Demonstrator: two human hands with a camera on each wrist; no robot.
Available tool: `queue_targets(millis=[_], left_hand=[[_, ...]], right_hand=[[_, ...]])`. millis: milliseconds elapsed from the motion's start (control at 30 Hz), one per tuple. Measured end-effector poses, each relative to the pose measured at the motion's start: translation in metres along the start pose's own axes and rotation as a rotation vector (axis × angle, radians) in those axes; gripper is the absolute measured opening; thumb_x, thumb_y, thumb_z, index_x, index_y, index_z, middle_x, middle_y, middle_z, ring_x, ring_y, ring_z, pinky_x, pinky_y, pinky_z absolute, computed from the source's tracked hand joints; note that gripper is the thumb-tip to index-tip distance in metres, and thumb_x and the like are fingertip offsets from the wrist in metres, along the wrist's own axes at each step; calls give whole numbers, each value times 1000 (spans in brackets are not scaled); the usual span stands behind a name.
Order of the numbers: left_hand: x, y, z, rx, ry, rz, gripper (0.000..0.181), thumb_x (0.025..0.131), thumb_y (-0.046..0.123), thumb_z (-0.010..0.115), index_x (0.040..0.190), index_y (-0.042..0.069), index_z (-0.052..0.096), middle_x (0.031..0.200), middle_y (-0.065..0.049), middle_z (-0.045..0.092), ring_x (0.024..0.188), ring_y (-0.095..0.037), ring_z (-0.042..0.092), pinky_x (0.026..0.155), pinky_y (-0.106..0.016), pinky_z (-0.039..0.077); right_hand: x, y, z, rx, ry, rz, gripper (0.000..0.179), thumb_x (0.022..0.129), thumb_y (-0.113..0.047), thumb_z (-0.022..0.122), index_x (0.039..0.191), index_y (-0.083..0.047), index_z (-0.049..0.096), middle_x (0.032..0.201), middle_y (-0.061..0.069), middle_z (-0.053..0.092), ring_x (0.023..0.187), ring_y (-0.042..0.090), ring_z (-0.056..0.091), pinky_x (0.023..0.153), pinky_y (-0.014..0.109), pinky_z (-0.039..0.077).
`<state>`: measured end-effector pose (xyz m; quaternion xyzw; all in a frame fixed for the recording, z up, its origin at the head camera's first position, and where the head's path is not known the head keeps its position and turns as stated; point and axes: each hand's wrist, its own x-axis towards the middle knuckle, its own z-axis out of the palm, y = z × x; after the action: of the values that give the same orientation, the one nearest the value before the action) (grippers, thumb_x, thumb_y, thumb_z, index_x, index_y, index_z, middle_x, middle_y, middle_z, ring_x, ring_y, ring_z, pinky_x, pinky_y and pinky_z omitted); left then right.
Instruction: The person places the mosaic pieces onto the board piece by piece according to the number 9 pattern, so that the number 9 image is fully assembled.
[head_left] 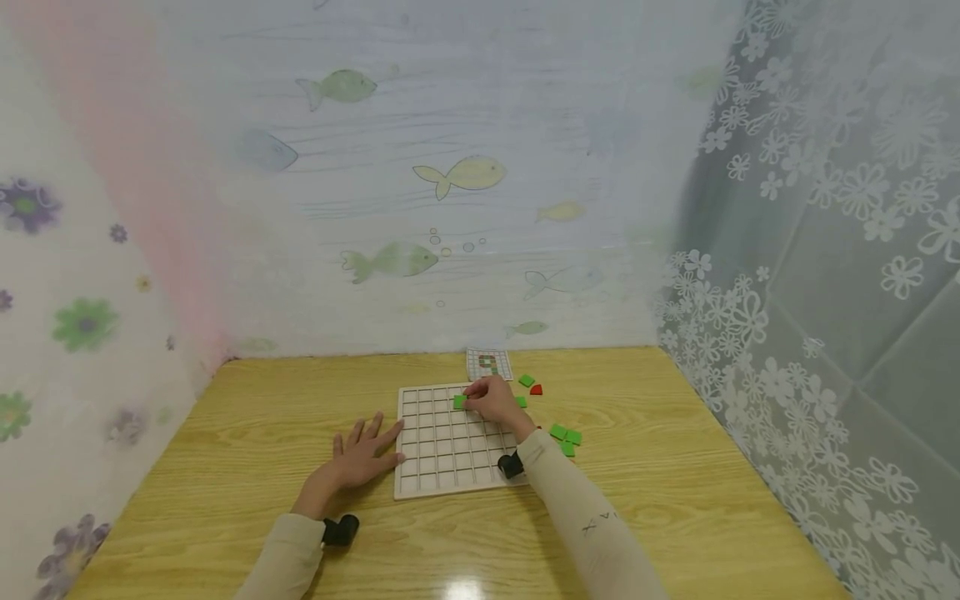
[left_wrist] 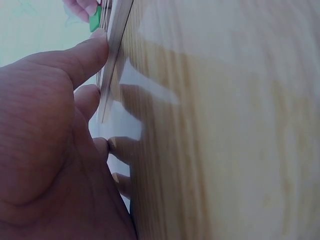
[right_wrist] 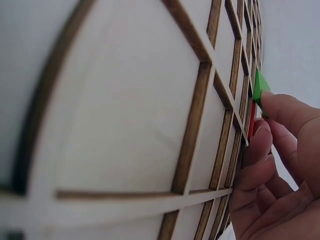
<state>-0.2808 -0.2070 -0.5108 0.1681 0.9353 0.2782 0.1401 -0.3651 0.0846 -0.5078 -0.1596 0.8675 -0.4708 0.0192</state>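
My right hand (head_left: 493,401) pinches a green square tile (head_left: 459,402) between thumb and fingers over the far part of a pale wooden grid board (head_left: 437,467). In the right wrist view, that tile is tilted at the grid, and a red piece (right_wrist: 252,120) shows just below it. Another green tile (head_left: 521,402) lies just right of the hand, which hides part of the board. My left hand (head_left: 360,458) rests on the table with its fingers spread, thumb and fingertip right at the board's left edge. It holds nothing.
A printed pattern card (head_left: 488,364) lies behind the board, by the wall. To its right are a green tile (head_left: 527,380) and a red rounded piece (head_left: 536,389). Several green tiles (head_left: 567,448) lie right of the forearm on the wooden table (head_left: 285,392).
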Motion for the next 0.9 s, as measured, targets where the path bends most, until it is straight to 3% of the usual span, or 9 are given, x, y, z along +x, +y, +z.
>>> queue_targets(millis=[533, 900], left_hand=[[-2, -6, 1, -58, 21, 60, 76, 102, 58, 51, 163, 20, 28, 168, -27, 0, 150, -56, -12, 107, -76, -21], [-1, 1, 0, -1, -5, 8, 71, 105, 49, 50, 163, 16, 26, 169, -25, -1, 152, -54, -11, 109, -77, -15]], right_hand=[[-1, -3, 1, 25, -7, 9, 20, 92, -5, 73, 108, 6, 75, 108, 18, 68, 90, 23, 65, 77, 34, 56], [-3, -3, -1, 10, -14, 1, 22, 92, -4, 72, 112, 5, 75, 113, 19, 68, 92, 26, 66, 77, 35, 57]])
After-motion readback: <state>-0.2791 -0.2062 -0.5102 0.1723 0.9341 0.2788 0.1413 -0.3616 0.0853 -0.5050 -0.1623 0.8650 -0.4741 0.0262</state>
